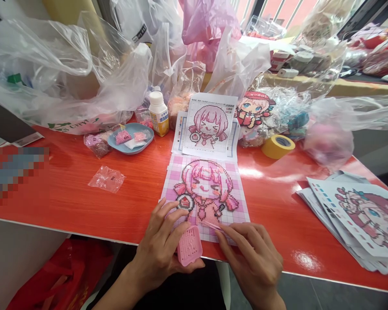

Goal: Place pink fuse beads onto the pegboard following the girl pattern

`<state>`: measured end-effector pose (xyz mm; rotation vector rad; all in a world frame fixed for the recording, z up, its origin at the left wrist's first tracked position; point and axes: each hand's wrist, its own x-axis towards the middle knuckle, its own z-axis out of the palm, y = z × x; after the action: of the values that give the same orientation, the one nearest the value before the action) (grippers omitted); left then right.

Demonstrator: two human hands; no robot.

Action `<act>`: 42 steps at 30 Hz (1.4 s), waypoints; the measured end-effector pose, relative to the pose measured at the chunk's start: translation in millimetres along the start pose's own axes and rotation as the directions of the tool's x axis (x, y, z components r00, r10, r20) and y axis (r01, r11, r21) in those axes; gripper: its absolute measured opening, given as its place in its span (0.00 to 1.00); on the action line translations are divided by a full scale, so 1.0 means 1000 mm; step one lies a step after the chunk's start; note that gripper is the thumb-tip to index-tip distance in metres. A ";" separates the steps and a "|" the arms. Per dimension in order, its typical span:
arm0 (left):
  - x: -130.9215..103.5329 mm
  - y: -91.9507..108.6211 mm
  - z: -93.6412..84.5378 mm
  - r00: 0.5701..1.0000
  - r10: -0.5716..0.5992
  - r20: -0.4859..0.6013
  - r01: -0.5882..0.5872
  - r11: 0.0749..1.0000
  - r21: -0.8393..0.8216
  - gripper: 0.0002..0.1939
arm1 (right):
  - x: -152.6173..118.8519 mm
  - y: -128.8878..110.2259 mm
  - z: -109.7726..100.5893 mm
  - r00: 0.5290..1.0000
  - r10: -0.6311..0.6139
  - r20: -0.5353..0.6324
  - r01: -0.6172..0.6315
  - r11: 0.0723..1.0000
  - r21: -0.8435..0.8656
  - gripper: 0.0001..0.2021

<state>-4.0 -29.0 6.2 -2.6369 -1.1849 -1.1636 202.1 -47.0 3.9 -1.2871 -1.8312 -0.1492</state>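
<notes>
My left hand (161, 241) holds a small pink slotted bead tray (190, 246) over the table's front edge, thumb on one side and fingers spread toward the picture. In my right hand (252, 254) are thin pink tweezers (213, 226), pinched between thumb and forefinger, their tip at the lower part of the bead picture. That bead picture (210, 185) shows a pink-haired cartoon figure and lies on a pink checked pegboard (242, 211). Behind it leans a printed pattern sheet (210, 125) of a similar figure.
A blue dish (139, 148) with bead packets stands left of the pattern, beside a white bottle (158, 113). A small clear bag (106, 179) lies nearer. Yellow tape (278, 146) and printed sheets (358, 219) are at right. Plastic bags (67, 77) crowd the back.
</notes>
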 end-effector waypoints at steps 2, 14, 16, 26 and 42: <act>0.001 0.000 0.000 1.000 0.006 0.003 -0.006 1.000 0.003 0.28 | 0.000 0.000 0.000 1.000 -0.002 0.004 0.002 1.000 -0.006 0.08; 0.001 0.000 0.000 1.000 0.018 0.004 -0.018 1.000 0.001 0.28 | 0.001 -0.001 0.002 1.000 -0.007 -0.012 0.006 1.000 -0.017 0.05; 0.001 0.000 -0.001 1.000 0.024 0.007 -0.024 1.000 0.004 0.28 | 0.002 -0.001 0.002 1.000 -0.006 -0.013 0.005 1.000 -0.011 0.05; 0.003 0.001 -0.002 1.000 0.027 0.005 -0.027 0.999 0.019 0.28 | 0.001 0.000 0.002 1.000 -0.008 -0.014 0.008 1.000 0.013 0.07; 0.000 0.000 -0.001 1.000 0.018 0.008 -0.018 1.000 0.010 0.28 | 0.010 -0.003 -0.006 0.994 -0.111 0.014 0.107 0.977 0.183 0.05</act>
<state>-4.2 -29.4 6.7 -2.6413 -1.1621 -1.1421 202.4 -44.3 15.6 -1.0666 -1.8902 -0.0247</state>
